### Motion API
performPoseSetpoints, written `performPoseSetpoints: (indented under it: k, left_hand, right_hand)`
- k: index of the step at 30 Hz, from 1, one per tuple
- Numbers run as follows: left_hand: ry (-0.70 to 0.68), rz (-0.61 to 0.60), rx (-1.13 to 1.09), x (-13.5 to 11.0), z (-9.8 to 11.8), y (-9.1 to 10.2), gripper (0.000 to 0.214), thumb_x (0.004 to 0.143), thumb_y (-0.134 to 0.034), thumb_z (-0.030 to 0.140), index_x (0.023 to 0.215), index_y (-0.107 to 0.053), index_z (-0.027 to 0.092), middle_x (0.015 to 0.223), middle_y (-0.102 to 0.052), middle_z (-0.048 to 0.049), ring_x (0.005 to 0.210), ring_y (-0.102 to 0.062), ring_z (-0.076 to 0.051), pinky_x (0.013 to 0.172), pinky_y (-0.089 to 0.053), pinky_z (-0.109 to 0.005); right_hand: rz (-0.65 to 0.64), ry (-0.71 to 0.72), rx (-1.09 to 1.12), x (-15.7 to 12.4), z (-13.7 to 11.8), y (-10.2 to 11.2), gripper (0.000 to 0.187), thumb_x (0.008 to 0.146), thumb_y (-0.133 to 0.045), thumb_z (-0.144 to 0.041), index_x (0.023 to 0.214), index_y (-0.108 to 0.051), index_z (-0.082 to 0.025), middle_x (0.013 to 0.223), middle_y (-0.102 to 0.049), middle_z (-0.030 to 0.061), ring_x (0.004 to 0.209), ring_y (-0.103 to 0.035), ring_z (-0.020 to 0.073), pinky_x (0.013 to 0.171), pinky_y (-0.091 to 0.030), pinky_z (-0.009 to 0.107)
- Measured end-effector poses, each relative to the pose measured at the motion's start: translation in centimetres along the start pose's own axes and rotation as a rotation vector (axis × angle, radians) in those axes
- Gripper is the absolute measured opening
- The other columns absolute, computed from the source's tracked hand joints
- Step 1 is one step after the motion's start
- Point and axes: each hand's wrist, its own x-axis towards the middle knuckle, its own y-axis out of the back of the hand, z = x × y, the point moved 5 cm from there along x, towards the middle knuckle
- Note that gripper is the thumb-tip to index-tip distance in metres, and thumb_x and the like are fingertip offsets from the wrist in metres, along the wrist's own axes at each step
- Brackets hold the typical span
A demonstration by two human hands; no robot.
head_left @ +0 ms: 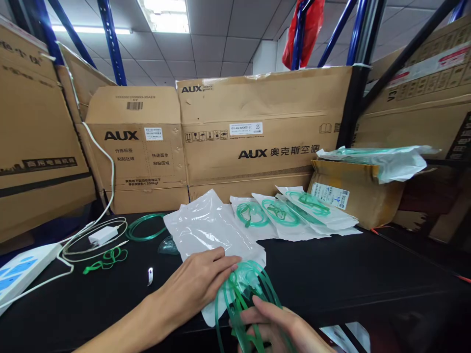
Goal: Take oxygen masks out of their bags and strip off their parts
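The fingers of the left hand [198, 275] lie close together against the clear green mask [246, 275], though whether they pinch it I cannot tell, while those of the right hand [285, 324] close around its green tubing [271, 290] by the desk's front edge. Beneath and beyond the fingers spreads a white pouch [215, 228]; to their right, the black desk [327, 269] leaves sideways room before the cardboard box [364, 196].

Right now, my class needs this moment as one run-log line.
left hand: at clear mask | right hand: holding green tubing | beyond hands: white pouch, packaged tubing sets
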Motion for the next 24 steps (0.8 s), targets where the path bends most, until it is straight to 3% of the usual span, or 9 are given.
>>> performPoseSetpoints:
  k: [2,4,7,11,14,20,24]
  left_hand:
    - [0.012,-0.014,-0.056,0.1,0.2,0.0,0.040,0.113,-0.034,0.034,0.134,-0.066,0.023,0.091,-0.064,-0.0035,0.080,-0.067,-0.019,0.071,-0.051,-0.030]
    - [0.023,0.017,-0.149,0.2,0.5,0.2,0.036,0.112,-0.039,0.032,0.129,-0.069,0.023,0.088,-0.064,-0.0018,0.079,-0.066,-0.017,0.073,-0.049,-0.027]
    - [0.049,0.066,-0.260,0.5,0.6,0.6,0.030,0.110,-0.046,0.029,0.116,-0.074,0.022,0.083,-0.063,0.0001,0.077,-0.063,-0.015,0.073,-0.047,-0.025]
    - [0.094,0.116,-0.339,0.7,0.4,0.8,0.027,0.109,-0.050,0.026,0.115,-0.076,0.024,0.082,-0.065,0.0009,0.074,-0.060,-0.013,0.071,-0.046,-0.023]
    - [0.100,0.181,-0.352,0.7,0.2,0.8,0.028,0.109,-0.050,0.025,0.121,-0.075,0.024,0.084,-0.066,0.0004,0.075,-0.061,-0.013,0.071,-0.047,-0.023]
    - [-0.204,0.213,-0.267,0.8,1.9,-0.6,0.033,0.108,-0.046,0.020,0.127,-0.072,0.013,0.087,-0.068,-0.0059,0.075,-0.063,-0.016,0.069,-0.051,-0.024]
    - [-0.257,0.179,-0.237,1.0,2.8,-1.1,0.034,0.109,-0.044,0.021,0.130,-0.070,0.016,0.084,-0.067,-0.0052,0.072,-0.063,-0.017,0.065,-0.051,-0.025]
  right_hand:
    - [0.070,0.004,-0.059,-0.5,-1.3,-0.6,0.041,0.087,-0.069,-0.056,0.090,-0.071,-0.015,0.074,-0.074,0.0043,0.068,-0.070,0.0156,0.066,-0.047,0.023]
    - [0.103,-0.110,-0.220,-0.8,-2.0,-1.1,0.042,0.094,-0.059,-0.055,0.088,-0.068,-0.015,0.070,-0.074,0.0085,0.060,-0.066,0.0150,0.054,-0.041,0.020]
    - [0.112,-0.140,-0.314,-0.7,-3.2,-1.3,0.043,0.097,-0.049,-0.054,0.091,-0.065,-0.014,0.069,-0.075,0.0123,0.054,-0.061,0.0138,0.043,-0.032,0.015]
    - [0.054,-0.159,-0.274,-0.2,-4.1,-1.1,0.041,0.100,-0.040,-0.043,0.097,-0.065,-0.011,0.075,-0.075,0.0124,0.049,-0.063,0.0123,0.042,-0.040,0.016]
    - [0.031,-0.182,-0.277,-0.1,-4.4,-0.8,0.040,0.101,-0.039,-0.041,0.094,-0.065,-0.011,0.074,-0.074,0.0133,0.044,-0.062,0.0119,0.038,-0.038,0.016]
    - [-0.058,-0.207,-0.308,0.3,-4.6,-1.3,0.035,0.098,-0.046,-0.038,0.085,-0.065,-0.011,0.069,-0.075,0.0145,0.038,-0.062,0.0108,0.035,-0.041,0.014]
    - [-0.047,-0.149,-0.320,0.7,-5.1,-1.5,0.038,0.101,-0.042,-0.032,0.085,-0.067,-0.009,0.069,-0.075,0.0138,0.040,-0.064,0.0098,0.035,-0.043,0.011]
